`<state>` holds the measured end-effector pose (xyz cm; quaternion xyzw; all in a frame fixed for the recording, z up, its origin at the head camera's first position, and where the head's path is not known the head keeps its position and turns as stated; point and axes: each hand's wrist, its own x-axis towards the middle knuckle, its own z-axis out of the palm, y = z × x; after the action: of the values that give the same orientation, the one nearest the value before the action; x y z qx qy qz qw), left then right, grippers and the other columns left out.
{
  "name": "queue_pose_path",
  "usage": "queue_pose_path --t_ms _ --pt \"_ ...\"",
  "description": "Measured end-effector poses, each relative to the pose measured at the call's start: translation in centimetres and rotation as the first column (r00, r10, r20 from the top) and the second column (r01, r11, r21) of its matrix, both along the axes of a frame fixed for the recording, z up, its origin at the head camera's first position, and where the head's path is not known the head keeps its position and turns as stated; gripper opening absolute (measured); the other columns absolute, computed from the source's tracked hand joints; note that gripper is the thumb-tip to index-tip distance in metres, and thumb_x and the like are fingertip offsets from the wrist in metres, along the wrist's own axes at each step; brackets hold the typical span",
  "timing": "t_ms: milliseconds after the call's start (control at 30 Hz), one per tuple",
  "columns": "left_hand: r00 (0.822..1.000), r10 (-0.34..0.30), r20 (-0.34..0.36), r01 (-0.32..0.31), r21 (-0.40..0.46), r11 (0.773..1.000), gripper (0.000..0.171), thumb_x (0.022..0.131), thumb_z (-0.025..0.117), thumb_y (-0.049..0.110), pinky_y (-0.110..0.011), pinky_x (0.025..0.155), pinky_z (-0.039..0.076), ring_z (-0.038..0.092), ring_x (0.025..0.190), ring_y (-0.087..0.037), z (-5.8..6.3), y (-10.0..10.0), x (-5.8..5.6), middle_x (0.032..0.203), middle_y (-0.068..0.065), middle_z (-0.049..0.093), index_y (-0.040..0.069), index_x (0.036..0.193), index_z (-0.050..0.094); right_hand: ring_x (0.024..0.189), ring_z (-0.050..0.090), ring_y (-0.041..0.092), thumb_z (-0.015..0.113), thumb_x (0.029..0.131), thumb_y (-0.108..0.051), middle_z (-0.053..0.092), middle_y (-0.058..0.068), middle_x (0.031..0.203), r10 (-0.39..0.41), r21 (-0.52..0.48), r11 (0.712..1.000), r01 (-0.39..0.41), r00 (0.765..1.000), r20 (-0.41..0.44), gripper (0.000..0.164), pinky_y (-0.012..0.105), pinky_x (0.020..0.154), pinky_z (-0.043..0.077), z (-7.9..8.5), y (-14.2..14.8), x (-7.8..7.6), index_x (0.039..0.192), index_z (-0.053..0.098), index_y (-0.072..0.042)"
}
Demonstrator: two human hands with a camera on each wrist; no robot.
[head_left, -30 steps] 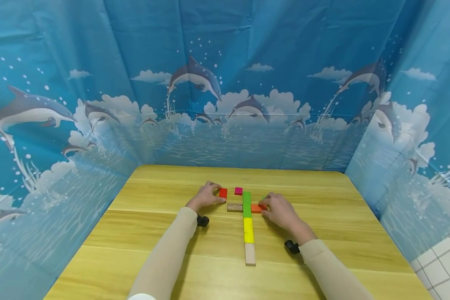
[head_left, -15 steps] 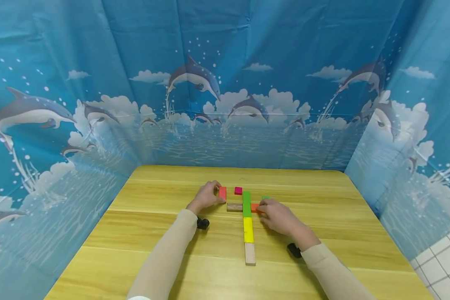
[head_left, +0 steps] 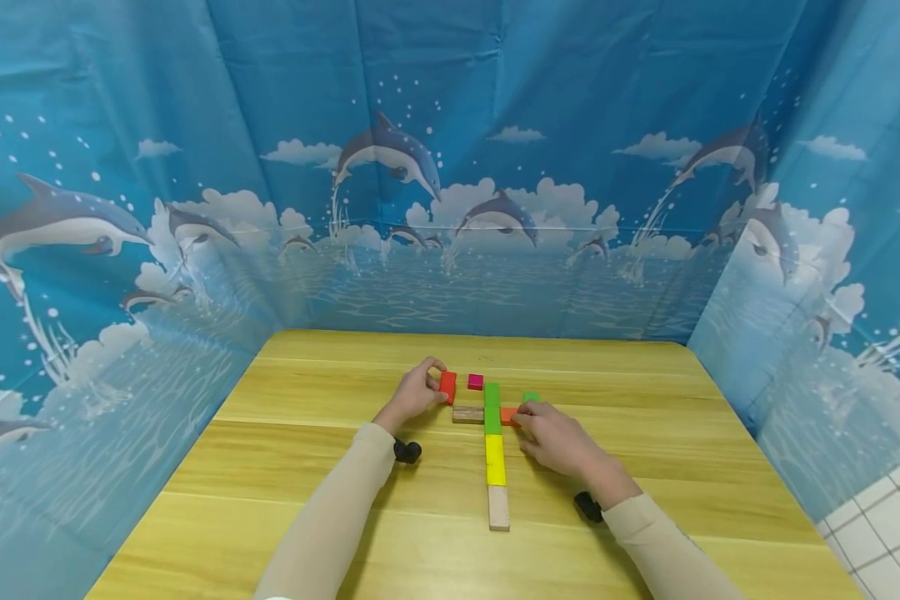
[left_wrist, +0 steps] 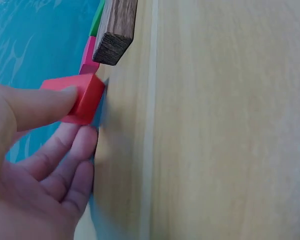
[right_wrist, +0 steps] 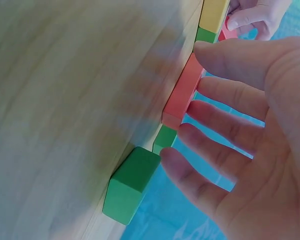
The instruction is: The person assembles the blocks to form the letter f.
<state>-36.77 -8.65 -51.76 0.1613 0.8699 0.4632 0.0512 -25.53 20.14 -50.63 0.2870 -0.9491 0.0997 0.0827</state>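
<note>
My left hand (head_left: 414, 392) pinches a red block (head_left: 447, 387) between thumb and fingertips, to the left of the block cross. The left wrist view shows the thumb on one face of this red block (left_wrist: 85, 97), with the other fingers loosely bent below. My right hand (head_left: 558, 437) hovers at the orange block (head_left: 507, 416), the right arm of the cross. Its fingers are spread and relaxed along the orange block (right_wrist: 182, 95) in the right wrist view; whether they touch it I cannot tell. A brown wooden block (head_left: 468, 415) forms the left arm.
Down the middle run green blocks (head_left: 492, 408), a yellow block (head_left: 496, 460) and a pale wooden block (head_left: 498, 508). A pink block (head_left: 476, 382) lies behind the brown one. Green pieces (head_left: 531, 397) sit beyond my right hand. A dolphin-print curtain (head_left: 450, 275) borders the table (head_left: 285, 500).
My right hand has shifted slightly left along the orange block, uncovering the green pieces behind it. My left hand still holds the red block, tilted a little now.
</note>
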Motion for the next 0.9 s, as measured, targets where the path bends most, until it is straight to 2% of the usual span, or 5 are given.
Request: queue_pose_path --t_ms 167,300,500,700,900 --pt "1.000 0.000 -0.014 0.001 0.075 0.997 0.049 0.093 0.072 0.003 -0.038 0.076 0.052 0.060 0.091 -0.023 -0.3 -0.1 -0.1 0.101 -0.009 0.063 0.012 0.139 0.057 0.103 0.060 0.023 0.080 0.089 -0.018 0.062 0.009 0.120 -0.002 0.005 1.000 0.002 1.000 -0.004 0.041 0.039 0.086 0.055 -0.2 0.1 0.0 0.126 0.069 -0.007" --pt "1.000 0.010 0.012 -0.011 0.124 0.992 0.049 0.094 0.071 0.005 -0.038 0.076 0.053 0.061 0.093 -0.023 -0.3 0.0 -0.2 0.105 -0.008 0.062 0.012 0.140 0.056 0.106 0.060 0.025 0.080 0.088 -0.017 0.061 0.009 0.122 -0.003 0.011 1.000 0.003 1.000 0.000 0.043 0.040 0.088 0.055 -0.3 0.1 0.0 0.128 0.068 -0.006" --pt "0.998 0.024 0.052 -0.033 0.189 0.981 0.040 0.094 0.072 0.009 -0.037 0.078 0.055 0.063 0.092 -0.022 0.1 0.9 -0.7 0.105 -0.007 0.064 0.017 0.132 0.062 0.110 0.059 0.026 0.080 0.088 -0.017 0.060 0.009 0.125 -0.005 0.013 1.000 0.005 1.000 0.004 0.046 0.041 0.089 0.054 -0.5 0.2 0.1 0.131 0.066 -0.006" --pt "0.998 0.024 0.058 -0.036 0.220 0.975 0.032 0.093 0.073 0.009 -0.040 0.085 0.056 0.065 0.098 -0.022 0.7 2.6 -1.1 0.105 -0.006 0.069 0.014 0.124 0.068 0.115 0.059 0.028 0.079 0.089 -0.019 0.060 0.011 0.129 -0.022 0.014 1.000 0.021 1.000 0.007 0.047 0.043 0.091 0.054 -0.4 0.3 0.3 0.133 0.066 -0.007" --pt "0.995 0.043 0.091 -0.065 0.253 0.965 0.026 0.093 0.074 0.007 -0.039 0.085 0.056 0.065 0.098 -0.022 0.6 3.9 -1.5 0.105 -0.006 0.069 0.012 0.118 0.070 0.117 0.059 0.030 0.079 0.090 -0.020 0.059 0.012 0.131 -0.015 0.019 1.000 0.016 1.000 -0.005 0.047 0.046 0.092 0.054 -0.2 0.2 0.4 0.133 0.065 -0.007"
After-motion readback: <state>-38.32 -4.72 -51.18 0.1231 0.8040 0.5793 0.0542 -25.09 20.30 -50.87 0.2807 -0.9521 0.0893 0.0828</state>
